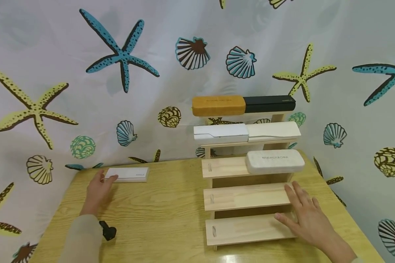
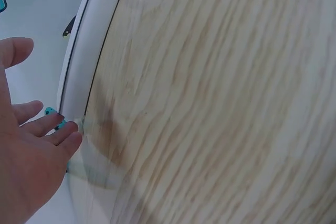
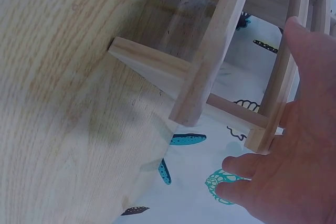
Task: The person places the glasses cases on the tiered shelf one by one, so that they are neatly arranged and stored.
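Note:
At the back left of the table, a slim white box point(image 1: 130, 174) lies flat. My left hand point(image 1: 98, 190) is at its left end; in the left wrist view the fingers of that hand point(image 2: 39, 150) are loosely bent beside the end of the white box point(image 2: 86, 51), with the thumb held apart. A stepped wooden rack point(image 1: 247, 197) stands at the right. Against its right side rests my right hand point(image 1: 307, 215), fingertips at the edge of the second step from the bottom. The right wrist view has this hand point(image 3: 299, 124) beside the wooden frame point(image 3: 210, 61), fingers spread.
The rack's top step bears an orange case point(image 1: 218, 106) and a black case point(image 1: 269, 104). Below them are a white case point(image 1: 221, 133) and a cream case point(image 1: 274, 131). A pale lettered case point(image 1: 275, 161) occupies the middle step's right side. Patterned cloth point(image 1: 171, 84) hangs behind the table.

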A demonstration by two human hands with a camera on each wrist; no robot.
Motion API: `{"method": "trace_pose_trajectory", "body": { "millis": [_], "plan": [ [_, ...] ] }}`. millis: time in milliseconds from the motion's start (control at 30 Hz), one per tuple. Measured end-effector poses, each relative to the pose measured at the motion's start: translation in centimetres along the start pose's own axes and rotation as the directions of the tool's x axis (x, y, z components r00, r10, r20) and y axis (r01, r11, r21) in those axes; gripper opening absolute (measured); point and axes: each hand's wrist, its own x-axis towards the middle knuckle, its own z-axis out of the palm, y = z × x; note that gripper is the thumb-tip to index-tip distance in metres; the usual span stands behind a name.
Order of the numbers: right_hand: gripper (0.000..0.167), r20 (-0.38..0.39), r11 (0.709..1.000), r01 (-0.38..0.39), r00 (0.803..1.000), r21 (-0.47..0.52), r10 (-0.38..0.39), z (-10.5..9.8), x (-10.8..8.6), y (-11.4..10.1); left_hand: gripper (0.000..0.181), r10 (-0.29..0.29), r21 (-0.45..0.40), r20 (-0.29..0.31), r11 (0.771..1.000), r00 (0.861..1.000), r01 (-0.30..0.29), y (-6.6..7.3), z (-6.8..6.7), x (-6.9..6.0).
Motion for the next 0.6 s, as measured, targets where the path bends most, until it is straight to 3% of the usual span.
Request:
{"method": "trace_pose_trajectory", "body": {
  "millis": [67,200,300,467,600],
  "plan": [
    [0.096,0.0,1.0,0.0,1.0,-0.002,0.0,-0.1,0.0,0.0,0.093,-0.007,0.005,0.012,1.0,1.0,0.006,0.0,0.3,0.2],
    [0.095,0.009,1.0,-0.002,1.0,-0.006,0.002,-0.2,0.1,0.0,0.093,0.005,-0.007,-0.023,1.0,1.0,-0.005,-0.3,0.8,0.3],
    [0.096,0.012,1.0,-0.005,1.0,-0.004,0.005,-0.2,0.0,0.0,0.095,0.032,0.035,-0.035,0.999,0.999,-0.031,-0.6,0.9,0.3],
    [0.096,0.009,1.0,-0.001,1.0,0.0,0.001,-0.1,0.0,0.0,0.106,0.092,0.162,0.04,0.982,0.995,-0.097,-1.1,1.0,0.3],
    [0.096,-0.001,1.0,0.006,1.0,-0.001,-0.006,-0.1,0.0,0.0,0.111,0.14,0.17,0.084,0.974,0.987,-0.152,-1.0,1.4,0.0]
  ]
}}
